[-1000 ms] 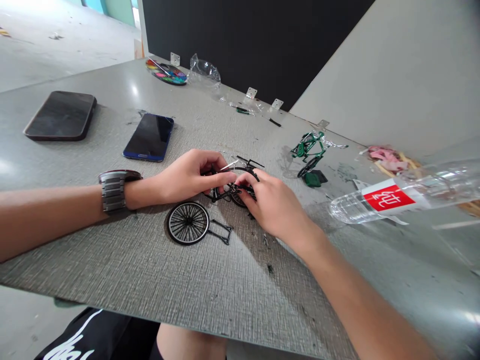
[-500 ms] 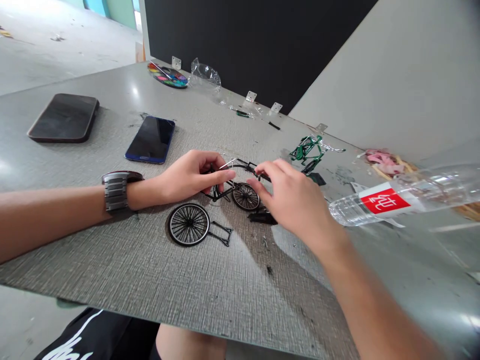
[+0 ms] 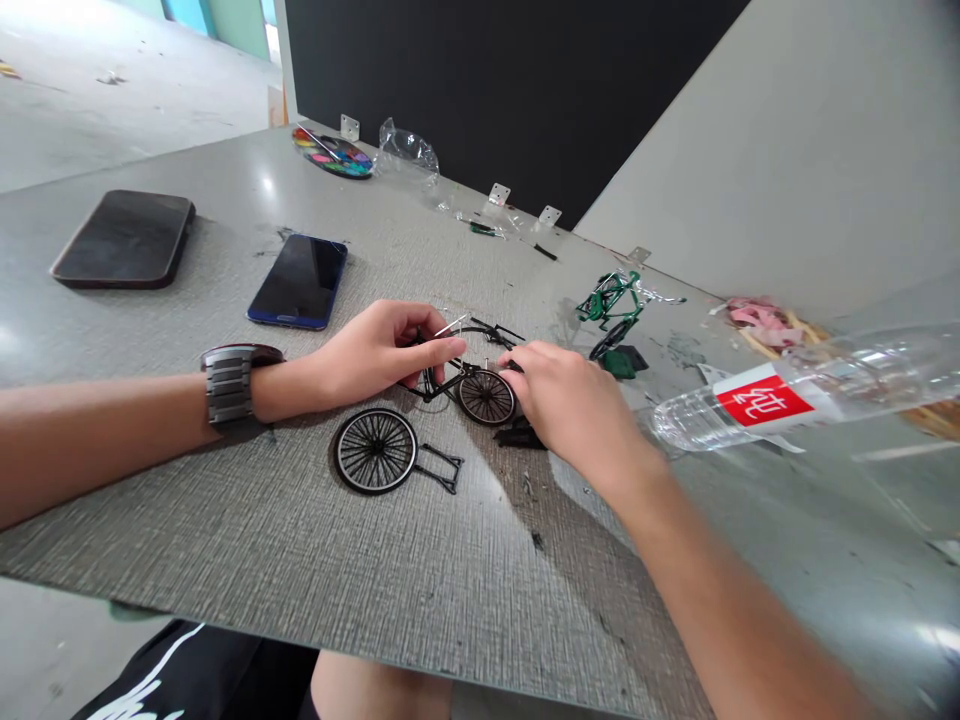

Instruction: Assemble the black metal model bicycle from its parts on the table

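My left hand (image 3: 397, 345) is closed around the black frame of a miniature bicycle (image 3: 439, 388), with a thin silvery rod showing above its fingertips. Attached to that frame is a spoked wheel (image 3: 486, 397), close to my right hand (image 3: 581, 405). The right fingers are pinched together on a small black part (image 3: 513, 366), mostly hidden. Slim black pieces (image 3: 491, 330) stick out just beyond both hands. Flat on the table lies a loose spoked wheel (image 3: 376, 451), beside a small black bracket (image 3: 444, 466). A dark piece (image 3: 519, 434) rests below the right fingers.
A green miniature bicycle (image 3: 615, 300) stands behind my right hand. The clear plastic bottle (image 3: 765, 398) lies at the right. To the left are a blue phone (image 3: 298, 281) and a dark flat device (image 3: 124, 238). A paint palette (image 3: 334, 153) and plastic wrap (image 3: 407, 150) sit far back.
My right hand has moved slightly down and left, and its spread thumb and fingers have come together on a small black part. The left hand keeps its hold on the miniature bicycle.
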`<move>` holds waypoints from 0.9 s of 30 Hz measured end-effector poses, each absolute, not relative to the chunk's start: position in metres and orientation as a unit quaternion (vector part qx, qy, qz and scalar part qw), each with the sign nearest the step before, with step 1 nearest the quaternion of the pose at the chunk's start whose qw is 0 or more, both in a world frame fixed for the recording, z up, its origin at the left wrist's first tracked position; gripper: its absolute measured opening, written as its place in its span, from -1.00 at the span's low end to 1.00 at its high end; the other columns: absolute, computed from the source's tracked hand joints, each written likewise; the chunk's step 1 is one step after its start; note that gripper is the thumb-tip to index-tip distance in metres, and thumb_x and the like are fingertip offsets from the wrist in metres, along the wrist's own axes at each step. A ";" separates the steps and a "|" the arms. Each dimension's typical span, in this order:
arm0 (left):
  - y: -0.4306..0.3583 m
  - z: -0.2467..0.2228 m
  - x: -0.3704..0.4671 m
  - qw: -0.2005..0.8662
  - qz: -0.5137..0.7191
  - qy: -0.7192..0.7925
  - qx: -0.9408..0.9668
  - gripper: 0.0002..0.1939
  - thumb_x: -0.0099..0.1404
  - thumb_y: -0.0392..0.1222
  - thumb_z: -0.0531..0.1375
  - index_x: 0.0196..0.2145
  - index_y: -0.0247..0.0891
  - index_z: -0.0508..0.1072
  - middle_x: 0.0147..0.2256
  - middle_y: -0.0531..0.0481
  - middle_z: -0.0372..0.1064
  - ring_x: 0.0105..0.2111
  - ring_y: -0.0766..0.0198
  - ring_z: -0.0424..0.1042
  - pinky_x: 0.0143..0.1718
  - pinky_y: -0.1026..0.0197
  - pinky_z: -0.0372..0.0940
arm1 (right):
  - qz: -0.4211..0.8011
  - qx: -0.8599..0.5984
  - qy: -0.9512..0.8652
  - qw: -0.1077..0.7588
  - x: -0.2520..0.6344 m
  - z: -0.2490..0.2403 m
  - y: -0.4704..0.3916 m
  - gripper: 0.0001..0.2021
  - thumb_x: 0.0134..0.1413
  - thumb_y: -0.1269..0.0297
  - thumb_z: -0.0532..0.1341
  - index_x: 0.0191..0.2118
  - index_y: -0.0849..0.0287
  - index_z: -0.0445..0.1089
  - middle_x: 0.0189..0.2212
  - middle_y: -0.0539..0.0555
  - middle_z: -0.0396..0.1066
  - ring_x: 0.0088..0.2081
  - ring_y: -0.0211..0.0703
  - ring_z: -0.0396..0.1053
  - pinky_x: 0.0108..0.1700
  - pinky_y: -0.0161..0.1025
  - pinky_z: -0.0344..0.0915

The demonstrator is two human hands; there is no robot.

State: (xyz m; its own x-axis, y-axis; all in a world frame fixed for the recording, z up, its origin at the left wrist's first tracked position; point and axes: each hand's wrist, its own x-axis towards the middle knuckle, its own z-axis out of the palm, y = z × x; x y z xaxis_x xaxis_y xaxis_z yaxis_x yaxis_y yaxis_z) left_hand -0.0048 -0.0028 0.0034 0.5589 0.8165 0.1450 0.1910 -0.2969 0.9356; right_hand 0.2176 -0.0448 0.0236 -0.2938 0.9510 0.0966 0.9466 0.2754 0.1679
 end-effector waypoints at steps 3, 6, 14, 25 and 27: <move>-0.002 0.003 -0.005 0.493 0.322 0.339 0.733 -0.67 0.35 0.03 0.19 -0.38 -0.32 0.41 -0.42 -0.05 0.48 -0.52 0.40 0.33 -0.52 0.33 0.19 | 0.102 0.593 0.799 0.005 0.219 0.024 -0.044 -0.78 0.33 0.31 0.10 -0.10 0.11 0.50 -0.23 0.08 0.51 -0.32 -0.13 0.44 -0.47 -0.22 0.05; -0.002 0.003 -0.005 0.497 0.326 0.343 0.728 -0.67 0.35 0.03 0.19 -0.36 -0.33 0.42 -0.41 -0.05 0.49 -0.52 0.41 0.32 -0.52 0.34 0.18 | 0.125 0.604 0.787 -0.021 0.222 0.026 -0.041 -0.80 0.33 0.25 0.13 -0.13 0.11 0.50 -0.23 0.07 0.53 -0.33 -0.15 0.44 -0.47 -0.22 0.04; -0.002 0.002 -0.005 0.519 0.334 0.345 0.707 -0.70 0.36 -0.01 0.19 -0.37 -0.33 0.40 -0.42 -0.04 0.47 -0.53 0.44 0.30 -0.53 0.37 0.18 | 0.140 0.606 0.781 -0.051 0.227 0.024 -0.035 -0.80 0.31 0.25 0.14 -0.16 0.07 0.53 -0.24 0.05 0.56 -0.33 -0.14 0.45 -0.46 -0.21 0.04; -0.003 0.005 -0.003 0.520 0.343 0.360 0.694 -0.71 0.36 -0.04 0.18 -0.40 -0.33 0.39 -0.43 -0.04 0.47 -0.57 0.46 0.29 -0.57 0.40 0.16 | 0.125 0.566 0.798 -0.165 0.226 0.024 -0.036 -0.75 0.32 0.17 0.10 -0.12 0.09 0.51 -0.27 0.07 0.53 -0.31 -0.13 0.45 -0.37 -0.22 0.18; -0.002 0.005 -0.003 0.520 0.345 0.357 0.695 -0.71 0.36 -0.03 0.19 -0.39 -0.33 0.40 -0.43 -0.03 0.48 -0.56 0.46 0.29 -0.56 0.40 0.17 | 0.089 0.529 0.819 -0.203 0.221 0.024 -0.039 -0.76 0.32 0.19 0.09 -0.14 0.11 0.49 -0.27 0.06 0.53 -0.29 -0.15 0.46 -0.33 -0.23 0.24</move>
